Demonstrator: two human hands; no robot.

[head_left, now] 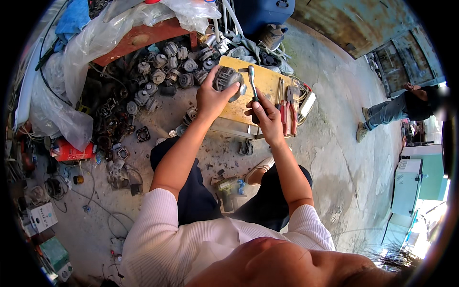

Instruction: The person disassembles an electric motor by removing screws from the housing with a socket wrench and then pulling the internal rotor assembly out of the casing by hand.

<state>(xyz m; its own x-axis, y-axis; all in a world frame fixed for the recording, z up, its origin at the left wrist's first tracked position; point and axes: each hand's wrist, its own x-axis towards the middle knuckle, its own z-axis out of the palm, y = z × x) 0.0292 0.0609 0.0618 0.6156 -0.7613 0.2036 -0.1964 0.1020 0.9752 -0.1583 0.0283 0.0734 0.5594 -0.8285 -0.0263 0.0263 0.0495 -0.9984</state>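
Note:
My left hand (210,99) is closed around a dark grey, finned small electric motor (226,78), its thumb pressed on the right side. The motor is held over the left part of a low yellow table (235,113). Just to its right, my right hand (267,118) grips the dark handle of a ratchet wrench (252,77), whose metal head points away from me. The wrench's head is close to the motor; whether they touch I cannot tell. Pliers with red handles (292,112) and a screwdriver (280,91) lie on the table beside my right hand.
Several similar motors (159,60) are heaped on the floor left of the table. A red bench (138,42) under plastic sheeting stands behind them. Between my feet is a greenish tool (228,187). A person in jeans (389,111) stands at the right, near a rusty metal door (354,24).

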